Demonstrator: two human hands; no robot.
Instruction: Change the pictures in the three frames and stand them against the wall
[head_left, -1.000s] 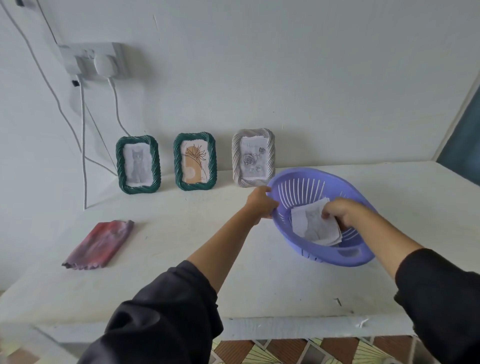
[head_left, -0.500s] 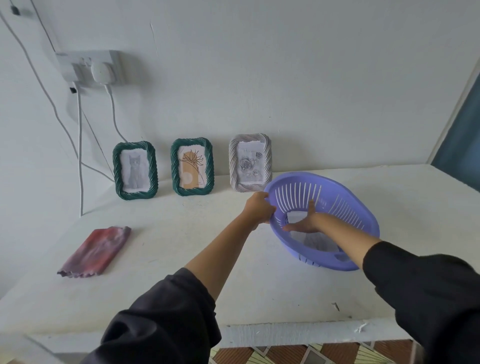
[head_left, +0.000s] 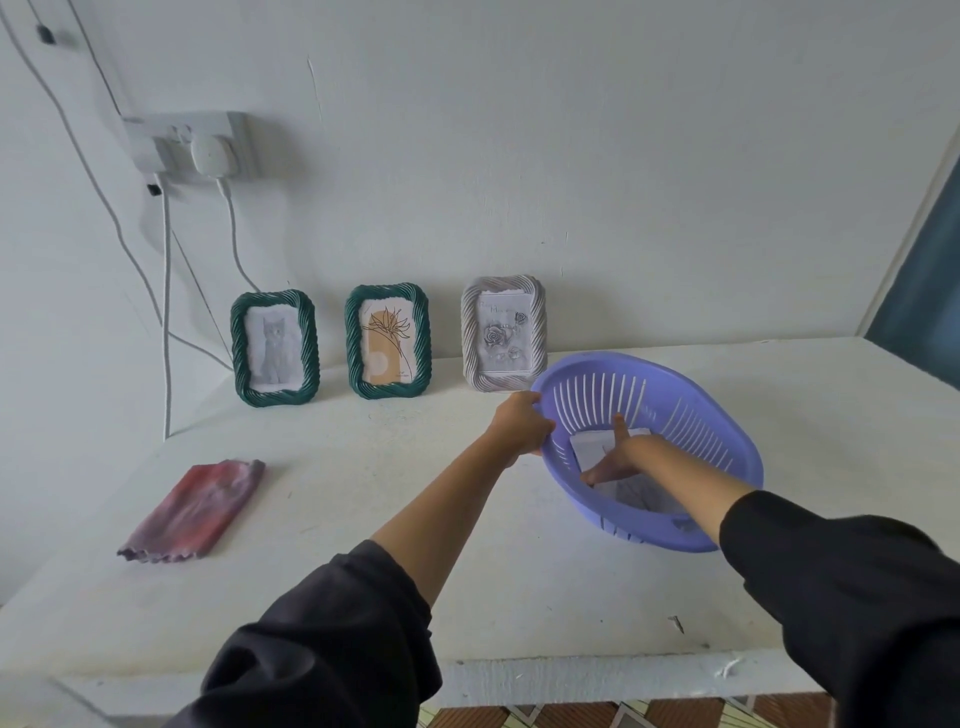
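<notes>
Left hand grips the basket rim, right hand presses flat on papers

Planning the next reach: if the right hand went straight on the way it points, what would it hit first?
The right hand would probably meet the slatted inner wall of the purple basket, near the left hand gripping its rim. Depth unclear.

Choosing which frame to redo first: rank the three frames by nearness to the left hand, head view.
1. Grey rope-pattern frame with roses, just behind the left hand gripping the purple plastic basket.
2. Green rope-pattern frame with orange flower, middle.
3. Green rope-pattern frame with cat, leftmost.
</notes>
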